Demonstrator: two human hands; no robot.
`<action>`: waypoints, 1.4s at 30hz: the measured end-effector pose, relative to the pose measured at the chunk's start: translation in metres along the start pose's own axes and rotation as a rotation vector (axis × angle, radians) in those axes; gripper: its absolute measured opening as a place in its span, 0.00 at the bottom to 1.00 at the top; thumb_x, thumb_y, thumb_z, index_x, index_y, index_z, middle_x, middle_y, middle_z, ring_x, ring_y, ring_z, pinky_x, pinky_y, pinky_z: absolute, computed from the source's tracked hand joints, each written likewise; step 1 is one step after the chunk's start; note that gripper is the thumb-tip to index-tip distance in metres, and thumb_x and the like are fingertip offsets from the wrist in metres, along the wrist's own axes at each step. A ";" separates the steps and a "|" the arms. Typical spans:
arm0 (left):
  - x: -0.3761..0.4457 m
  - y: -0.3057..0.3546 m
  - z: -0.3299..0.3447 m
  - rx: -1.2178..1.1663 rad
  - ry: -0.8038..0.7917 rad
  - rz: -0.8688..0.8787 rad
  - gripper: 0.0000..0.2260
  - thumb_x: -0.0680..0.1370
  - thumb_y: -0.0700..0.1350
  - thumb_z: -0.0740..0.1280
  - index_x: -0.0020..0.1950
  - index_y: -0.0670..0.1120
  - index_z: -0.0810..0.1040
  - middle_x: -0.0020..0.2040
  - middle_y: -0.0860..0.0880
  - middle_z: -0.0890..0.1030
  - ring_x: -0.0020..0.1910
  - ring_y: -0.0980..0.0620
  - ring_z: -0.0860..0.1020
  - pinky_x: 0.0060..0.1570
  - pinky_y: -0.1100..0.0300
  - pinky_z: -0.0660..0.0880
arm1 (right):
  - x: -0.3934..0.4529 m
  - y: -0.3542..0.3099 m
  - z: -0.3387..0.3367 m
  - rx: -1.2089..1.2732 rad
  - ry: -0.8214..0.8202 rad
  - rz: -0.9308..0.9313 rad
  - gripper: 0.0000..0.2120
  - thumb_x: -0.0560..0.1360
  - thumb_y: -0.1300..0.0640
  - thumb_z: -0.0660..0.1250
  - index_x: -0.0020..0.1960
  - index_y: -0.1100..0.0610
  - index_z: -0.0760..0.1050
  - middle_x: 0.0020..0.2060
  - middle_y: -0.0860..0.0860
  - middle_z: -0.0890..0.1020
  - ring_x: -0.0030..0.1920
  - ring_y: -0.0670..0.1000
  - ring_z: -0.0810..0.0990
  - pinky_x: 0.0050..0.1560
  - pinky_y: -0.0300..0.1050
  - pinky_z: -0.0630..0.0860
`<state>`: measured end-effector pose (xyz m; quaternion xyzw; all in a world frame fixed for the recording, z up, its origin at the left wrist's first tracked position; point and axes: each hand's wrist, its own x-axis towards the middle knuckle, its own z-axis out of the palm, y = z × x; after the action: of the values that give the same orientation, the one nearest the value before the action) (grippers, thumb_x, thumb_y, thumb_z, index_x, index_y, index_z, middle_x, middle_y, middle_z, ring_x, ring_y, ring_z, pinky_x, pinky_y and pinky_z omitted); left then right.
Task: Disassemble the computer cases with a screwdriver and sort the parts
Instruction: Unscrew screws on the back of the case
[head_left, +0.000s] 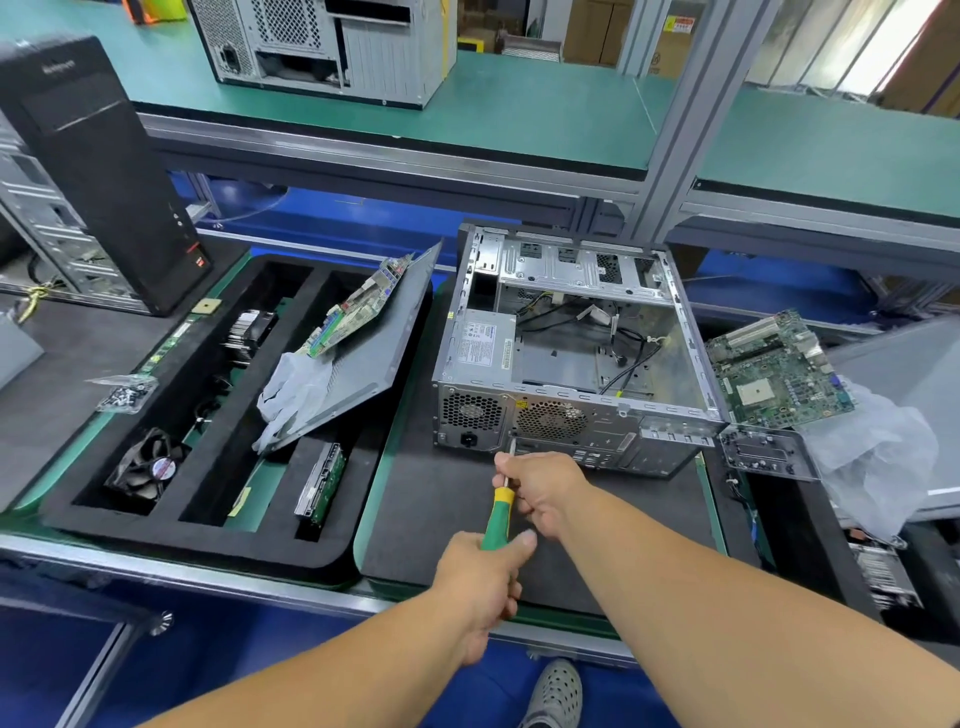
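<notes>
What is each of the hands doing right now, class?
Left hand: grips the green handle of the screwdriver.
Right hand: pinches the screwdriver's shaft near the open computer case.

Two bare forearms, both hands closed on one screwdriver (497, 512).

Left hand (480, 582): nearer the body, at the butt end of the screwdriver; fingers curled round the green handle, thumb laid along its side toward the tip; wrist straight, forearm entering from lower left. Right hand (540, 488): further forward on the screwdriver, at the yellow collar and lower shaft; fingers (522, 506) pinched round it, knuckles up, wrist slightly bent; forearm entering from lower right, crossing just right of the handle. Hands close together, not touching.
</notes>
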<state>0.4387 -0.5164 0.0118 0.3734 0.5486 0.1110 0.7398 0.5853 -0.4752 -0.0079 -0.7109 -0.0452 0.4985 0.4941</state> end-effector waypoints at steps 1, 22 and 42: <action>0.003 -0.002 -0.001 0.065 0.063 0.048 0.13 0.80 0.51 0.73 0.54 0.42 0.77 0.34 0.47 0.79 0.28 0.53 0.73 0.28 0.60 0.72 | 0.000 0.001 0.002 0.010 0.002 -0.004 0.05 0.77 0.59 0.74 0.47 0.60 0.79 0.30 0.55 0.82 0.20 0.45 0.72 0.20 0.35 0.61; -0.003 0.000 -0.012 -0.342 -0.181 -0.150 0.16 0.87 0.50 0.61 0.58 0.36 0.78 0.40 0.41 0.81 0.29 0.50 0.76 0.28 0.59 0.75 | -0.001 -0.001 0.000 0.011 0.012 -0.035 0.10 0.80 0.54 0.71 0.50 0.62 0.81 0.32 0.52 0.83 0.23 0.43 0.74 0.22 0.37 0.65; -0.003 0.004 -0.010 -0.305 -0.229 -0.197 0.22 0.87 0.57 0.58 0.62 0.39 0.77 0.39 0.42 0.82 0.29 0.51 0.75 0.27 0.60 0.71 | 0.006 -0.006 0.002 0.009 0.076 -0.081 0.06 0.78 0.59 0.74 0.44 0.61 0.81 0.32 0.56 0.83 0.26 0.46 0.80 0.21 0.36 0.68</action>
<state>0.4293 -0.5109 0.0159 0.2120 0.4716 0.0768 0.8525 0.5896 -0.4678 -0.0078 -0.7247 -0.0529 0.4508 0.5184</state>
